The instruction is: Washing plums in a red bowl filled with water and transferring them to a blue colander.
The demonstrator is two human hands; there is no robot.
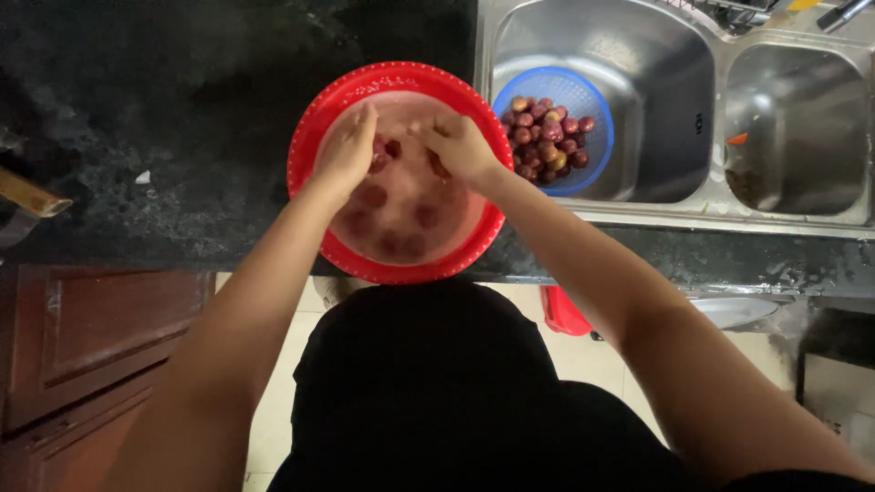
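While both hands work inside the basin, these lines set out how things lie and how the washing is best handled.

Basin: a round red basin point(314, 137) sits at the upper middle of the frame on the dark counter point(182, 109), filled with cloudy pinkish water.

Fruit in water: small dark red fruits point(372, 195) lie scattered under the surface, mostly in the lower half of the basin; a few show between the hands.

Left hand: the left hand point(348, 148) is curled, fingers bent down into the water at the upper left of the basin, seemingly closed round one or two fruits point(386, 148); exactly what it grips I cannot tell.

Right hand: the right hand point(460, 146) is likewise curled at the upper right of the basin, fingertips pinched toward the left hand, touching a fruit at the water line.

Colander: a blue colander point(597, 114) stands in the left bowl of the steel sink point(656, 55), just to the right of the basin, heaped with similar fruits point(545, 137).

Doing it well: rubbing each fruit gently between the fingertips looks wise, since soft skins would likely bruise under a hard squeeze.

Care: keeping the hands low in the water should limit splashing over the near rim.

Risk: fruits resting at the bottom could be missed in the murky water.
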